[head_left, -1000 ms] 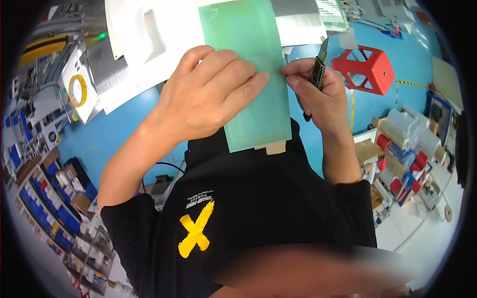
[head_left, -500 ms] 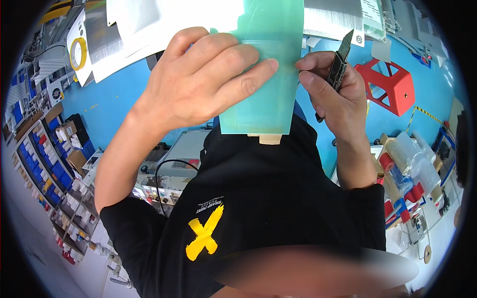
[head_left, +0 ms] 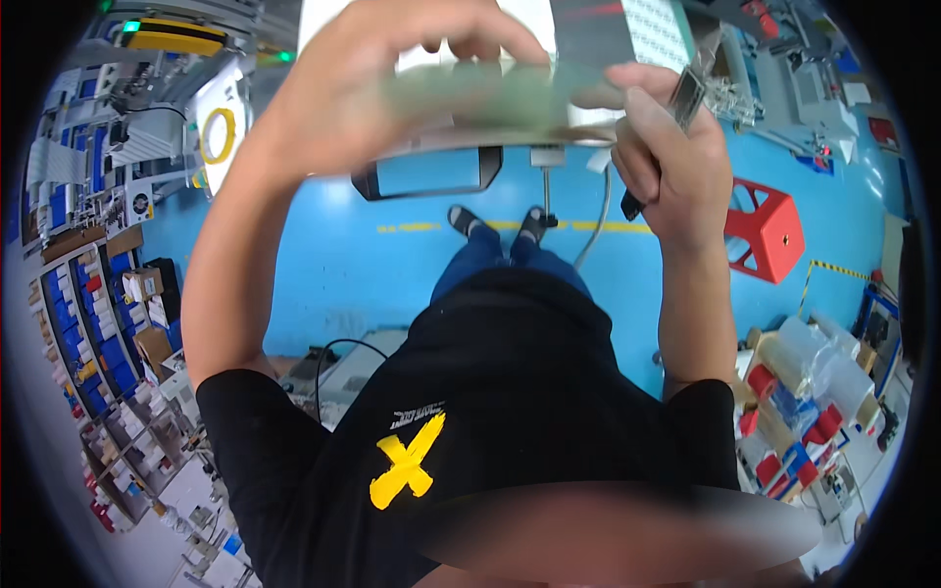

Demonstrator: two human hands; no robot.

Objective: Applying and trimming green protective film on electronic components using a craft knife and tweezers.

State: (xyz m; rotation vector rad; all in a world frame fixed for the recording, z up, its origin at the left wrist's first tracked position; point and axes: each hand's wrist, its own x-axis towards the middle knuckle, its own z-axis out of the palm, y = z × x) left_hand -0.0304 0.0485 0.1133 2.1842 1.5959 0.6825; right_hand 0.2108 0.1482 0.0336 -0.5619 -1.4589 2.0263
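Note:
A translucent green sheet is held up before me, seen nearly edge-on and smeared by motion. My left hand grips it from the left, its fingers bent over the far side; part of this hand is blurred. At the sheet's right end, the thumb and forefinger of my right hand are close to its edge; whether they touch it I cannot tell. A dark utility knife is clasped in that same hand, blade pointing up and away, with its tail end showing below the curled fingers.
A white worktop lies beyond my hands, with a yellow tape roll at its left. On the blue floor stands a red stool to the right. Plastic-wrapped rolls crowd the lower right; shelves with blue bins line the left.
The green sheet has gone from hanging down in front of my body to being raised and tipped nearly edge-on. Both hands moved with it, uncovering the floor and my feet.

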